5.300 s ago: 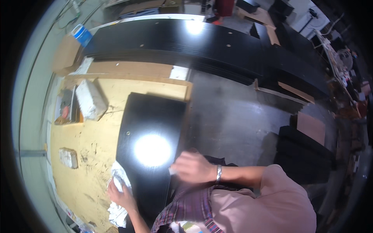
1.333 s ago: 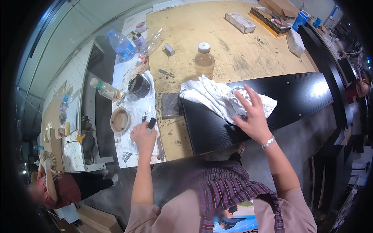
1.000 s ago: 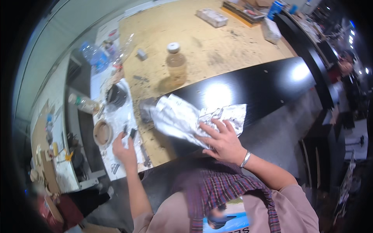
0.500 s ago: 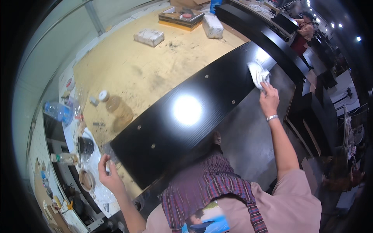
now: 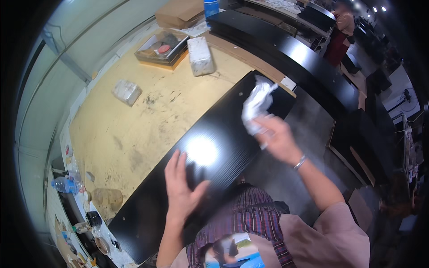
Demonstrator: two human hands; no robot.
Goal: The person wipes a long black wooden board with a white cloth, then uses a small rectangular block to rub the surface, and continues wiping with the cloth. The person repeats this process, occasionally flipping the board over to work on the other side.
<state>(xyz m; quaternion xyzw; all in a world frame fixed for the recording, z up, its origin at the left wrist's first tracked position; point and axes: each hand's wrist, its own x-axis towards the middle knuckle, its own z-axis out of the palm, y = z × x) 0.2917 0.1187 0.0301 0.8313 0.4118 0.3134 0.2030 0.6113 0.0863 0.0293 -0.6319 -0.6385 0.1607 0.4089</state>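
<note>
Part of the board (image 5: 232, 134) is hidden under the L hand (image 5: 181, 193) & its wrist, and the edge just R of that wrist is lost in the dark. Up & R of the L fingertips, some of the top is washed out by a bright shine. The rag (image 5: 258, 103) is blurred, so its folds can't be made out. It's pinched in the bent fingers of the R hand (image 5: 279, 138), just up & L of them, over the far part of the board; touch btw. rag & board can't be told. The L hand is spread w/ its thumb out, over the board's middle; touch can't be told there either. The bottle (image 5: 107, 202), L of the L hand, is see-thru & hard to spot. A person (image 5: 342, 33), far up & R of the R hand, is seen only small.

Vs. 0.5 sec. ago: the L hand was held by the board's L end, off the board; now it's held over it. The rag's been brought in from the R edge.
</note>
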